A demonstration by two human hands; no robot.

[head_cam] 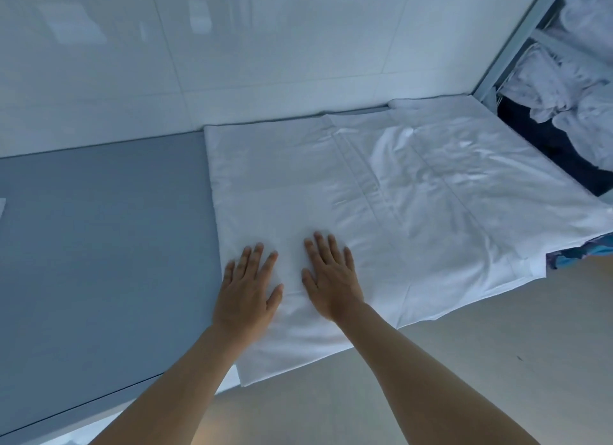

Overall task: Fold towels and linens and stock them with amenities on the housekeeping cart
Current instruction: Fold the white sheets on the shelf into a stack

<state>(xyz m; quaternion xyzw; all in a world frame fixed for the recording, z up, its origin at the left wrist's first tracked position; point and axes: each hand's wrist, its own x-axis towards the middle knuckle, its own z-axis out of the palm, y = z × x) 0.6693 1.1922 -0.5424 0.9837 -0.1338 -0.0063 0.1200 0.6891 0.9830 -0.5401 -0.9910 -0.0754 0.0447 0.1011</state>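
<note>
Hands: both lie flat, palms down, side by side on the near left part of the sheet, fingers straight and a little spread, gripping nothing.
Left hand [247,287]: rests near the sheet's left edge, fingertips pointing away from the person, thumb out toward the other hand.
Right hand [330,278]: lies just beside the left, a narrow strip of cloth showing between the two thumbs; its fingertips reach a little farther up the cloth.
Forearms: bare, coming in from the bottom edge and converging on the sheet.
Sheet [381,192]: white, folded, spread flat over the right half of the table; the left portion under the hands is smooth, the right portion is creased and rumpled. A stitched hem band runs from the far edge toward the near edge about midway across it. Its near edge hangs over the table's front, and its right corner droops off the table's right end.
Table [99,239]: grey-blue top, bare on the left side, set against the wall.
Wall [232,46]: glossy pale panels with faint reflections, directly behind the table.
Rack [517,43]: metal frame at the upper right, beside the table's far right corner, with shelves.
Linens [564,79]: crumpled white cloth piled on the rack's shelves, with something dark beneath the pile.
Floor [481,361]: pale beige, visible in front of the table.
Patterned cloth [577,252]: a blue scrap showing under the sheet's right corner; what it is cannot be told.
</note>
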